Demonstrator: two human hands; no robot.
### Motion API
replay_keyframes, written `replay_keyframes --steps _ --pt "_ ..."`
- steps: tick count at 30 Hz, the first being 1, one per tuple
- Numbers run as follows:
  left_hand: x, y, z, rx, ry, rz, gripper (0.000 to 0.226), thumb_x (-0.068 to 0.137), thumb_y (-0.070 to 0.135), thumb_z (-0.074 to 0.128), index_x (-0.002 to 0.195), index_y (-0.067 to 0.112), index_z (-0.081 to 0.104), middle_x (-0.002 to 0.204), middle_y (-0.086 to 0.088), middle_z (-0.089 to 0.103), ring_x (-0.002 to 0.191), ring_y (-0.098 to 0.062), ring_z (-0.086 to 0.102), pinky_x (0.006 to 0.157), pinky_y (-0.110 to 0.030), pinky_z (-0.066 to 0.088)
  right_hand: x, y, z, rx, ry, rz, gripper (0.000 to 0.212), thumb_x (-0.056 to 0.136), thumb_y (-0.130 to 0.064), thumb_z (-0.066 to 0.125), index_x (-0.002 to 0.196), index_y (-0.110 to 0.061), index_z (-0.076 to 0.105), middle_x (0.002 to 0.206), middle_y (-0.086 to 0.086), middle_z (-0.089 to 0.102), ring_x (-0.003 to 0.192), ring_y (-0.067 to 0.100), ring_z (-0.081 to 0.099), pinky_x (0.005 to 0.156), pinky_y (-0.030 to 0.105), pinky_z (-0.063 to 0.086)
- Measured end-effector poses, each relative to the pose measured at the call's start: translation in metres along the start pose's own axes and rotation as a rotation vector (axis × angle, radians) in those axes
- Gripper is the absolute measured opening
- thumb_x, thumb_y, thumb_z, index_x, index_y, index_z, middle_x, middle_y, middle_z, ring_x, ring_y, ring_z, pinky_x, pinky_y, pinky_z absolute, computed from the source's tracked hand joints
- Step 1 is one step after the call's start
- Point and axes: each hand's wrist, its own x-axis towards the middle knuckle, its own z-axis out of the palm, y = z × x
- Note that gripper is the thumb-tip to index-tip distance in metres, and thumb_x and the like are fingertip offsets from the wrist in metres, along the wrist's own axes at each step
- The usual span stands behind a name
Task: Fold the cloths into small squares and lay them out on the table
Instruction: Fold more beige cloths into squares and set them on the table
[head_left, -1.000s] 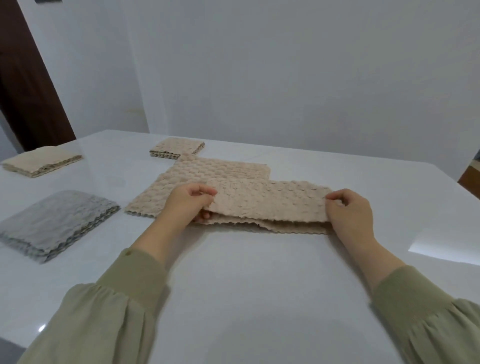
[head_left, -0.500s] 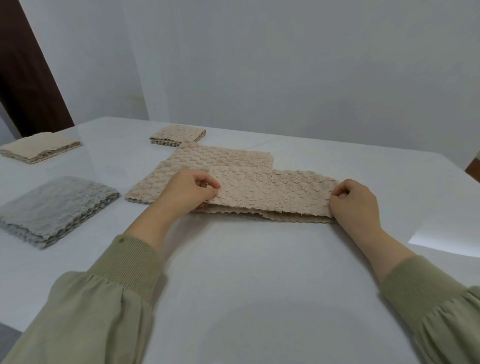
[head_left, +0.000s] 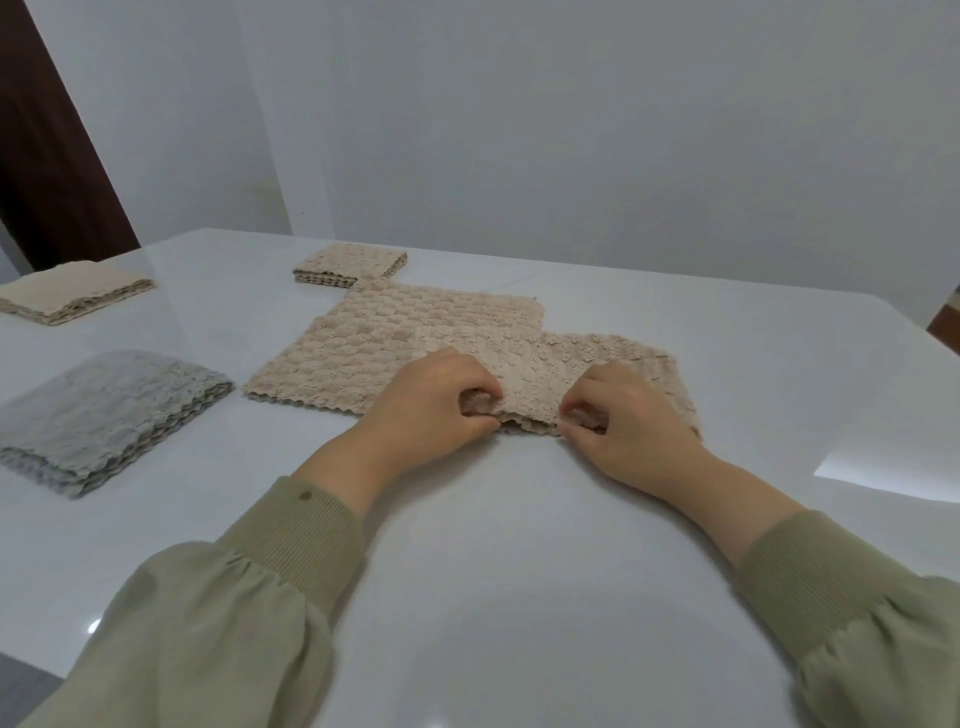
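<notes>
A beige textured cloth (head_left: 597, 358), folded into a long strip, lies on the white table (head_left: 519, 545) in front of me. My left hand (head_left: 431, 400) and my right hand (head_left: 618, 421) both pinch its near edge close to the middle, a short gap apart. The strip overlaps the right part of a larger flat beige cloth (head_left: 374, 348) behind and to the left. A small folded beige square (head_left: 350, 265) sits at the back, touching that cloth's far corner.
A stack of grey cloths (head_left: 98, 410) lies at the left. A stack of beige cloths (head_left: 67, 293) sits at the far left edge. A white wall stands behind the table. A bright light patch (head_left: 893, 467) falls on the table's right side.
Both hands have slid inward from the strip's two ends to its middle and now pinch the near edge close together. The camera has tilted down slightly.
</notes>
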Motion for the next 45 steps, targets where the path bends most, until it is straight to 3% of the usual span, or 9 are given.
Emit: replay_keyframes --steps 4,9,14,18,24,27,29,34,45 --pt "0.000 0.001 -0.001 -0.023 0.085 -0.047 0.007 0.079 0.012 0.071 0.085 0.015 0.073 0.088 0.004 0.070 0.086 -0.013 0.062 0.081 -0.027 0.048 -0.001 0.006 -0.001 -0.025 0.003 0.009 0.007 0.073 -0.005 0.071 0.076 -0.011 0.069 0.076 0.002 0.063 0.078 0.025 0.055 0.071 0.036 0.046" --pt "0.002 -0.004 -0.001 0.037 0.175 0.068 0.005 0.072 0.010 0.073 0.072 0.014 0.071 0.079 0.002 0.067 0.077 -0.015 0.058 0.067 -0.031 0.048 0.002 0.004 -0.004 -0.091 0.103 -0.036 0.011 0.071 0.000 0.071 0.069 -0.010 0.066 0.067 0.003 0.061 0.067 0.027 0.054 0.063 0.029 0.039" --pt "0.002 -0.003 -0.001 0.075 0.147 0.054 0.010 0.069 0.006 0.079 0.071 0.014 0.073 0.075 0.002 0.062 0.074 -0.017 0.053 0.064 -0.032 0.045 0.002 0.006 -0.001 -0.145 0.059 -0.079 0.019 0.064 0.005 0.072 0.066 -0.012 0.065 0.062 0.001 0.058 0.064 0.026 0.054 0.059 0.035 0.045" --pt "0.003 -0.004 -0.002 0.126 0.256 0.109 0.004 0.070 0.009 0.072 0.069 0.012 0.070 0.070 0.001 0.063 0.068 -0.020 0.056 0.059 -0.028 0.045 0.004 0.002 -0.005 -0.183 0.196 -0.095 0.014 0.066 0.005 0.063 0.066 -0.009 0.065 0.062 0.003 0.057 0.062 0.026 0.051 0.061 0.030 0.033" --pt "0.012 -0.003 0.008 0.185 0.345 0.074 0.011 0.070 0.000 0.070 0.069 0.010 0.067 0.069 -0.002 0.061 0.068 -0.024 0.056 0.057 -0.035 0.048 0.009 0.007 0.004 -0.226 0.226 0.028 0.003 0.069 -0.007 0.060 0.069 -0.010 0.060 0.067 0.005 0.059 0.069 0.030 0.054 0.067 0.035 0.040" --pt "0.015 0.003 0.002 0.178 0.441 0.116 0.012 0.072 -0.004 0.066 0.069 0.007 0.065 0.072 -0.003 0.059 0.070 -0.022 0.051 0.058 -0.033 0.042 0.012 0.005 -0.002 -0.187 0.381 0.031 0.010 0.068 0.001 0.056 0.071 -0.008 0.059 0.070 0.005 0.057 0.070 0.027 0.049 0.068 0.035 0.037" --pt "0.013 0.001 -0.002 0.187 0.395 0.166 0.011 0.071 -0.003 0.065 0.068 0.008 0.064 0.072 -0.003 0.059 0.071 -0.023 0.051 0.059 -0.031 0.041 0.009 0.003 -0.004 -0.181 0.383 -0.021 0.014 0.065 0.006 0.053 0.069 -0.007 0.058 0.069 0.005 0.055 0.068 0.026 0.046 0.067 0.035 0.036" --pt "0.002 -0.009 -0.005 0.131 -0.020 0.049 0.009 0.075 0.009 0.072 0.075 0.018 0.069 0.077 0.005 0.061 0.080 -0.013 0.052 0.071 -0.029 0.044 0.000 0.007 0.002 -0.175 0.051 -0.129 0.020 0.060 0.002 0.047 0.064 -0.013 0.058 0.063 -0.002 0.054 0.064 0.024 0.049 0.060 0.035 0.044" --pt "0.000 -0.008 -0.002 0.131 -0.064 -0.013 0.006 0.081 0.015 0.067 0.082 0.021 0.071 0.084 0.008 0.061 0.088 -0.010 0.051 0.078 -0.027 0.042 -0.005 0.004 -0.004 -0.127 -0.030 -0.060 0.018 0.069 -0.007 0.050 0.068 -0.012 0.068 0.066 -0.002 0.062 0.067 0.020 0.052 0.066 0.022 0.034"
